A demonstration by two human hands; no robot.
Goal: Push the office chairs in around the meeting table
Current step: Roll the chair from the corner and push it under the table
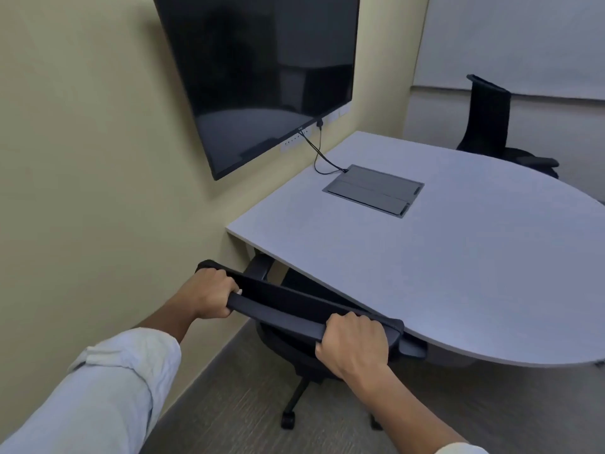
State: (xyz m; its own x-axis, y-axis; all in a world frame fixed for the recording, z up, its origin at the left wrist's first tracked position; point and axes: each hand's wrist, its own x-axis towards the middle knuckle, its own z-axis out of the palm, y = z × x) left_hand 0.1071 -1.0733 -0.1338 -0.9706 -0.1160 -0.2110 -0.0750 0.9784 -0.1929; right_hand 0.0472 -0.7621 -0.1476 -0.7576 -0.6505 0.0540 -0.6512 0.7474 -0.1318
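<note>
- Black mesh chair (288, 309) is the one in hand right now, sitting at the near edge of the meeting table (458, 257) with its backrest top almost touching the tabletop edge and the seat already tucked under
- left hand (212, 294) is wrapped tight round the top rail near its left end, fingers curled closed over it; right hand (355, 342) does the same near the right end, knuckles just beside the table edge
- that right hand is my main worry: if the push goes on, those fingers could get pinched between rail and tabletop
- armrest on the left (260, 267) sits right at the underside of the table near the wall, so it could jam or scrape there, can't tell how much clearance it has
- castor (288, 421) on the carpet might snag and swing the chair sideways toward the beige wall (98, 158)
- grey cable box (373, 191) with its black lead (319, 152) running up to the wall screen (258, 77) is well clear of the chair, so a table bump is the only risk there
- second chair (491, 126) at the far side looks turned away and not pushed in, so I'd guess it's next, and the gap by that wall looks tight
</note>
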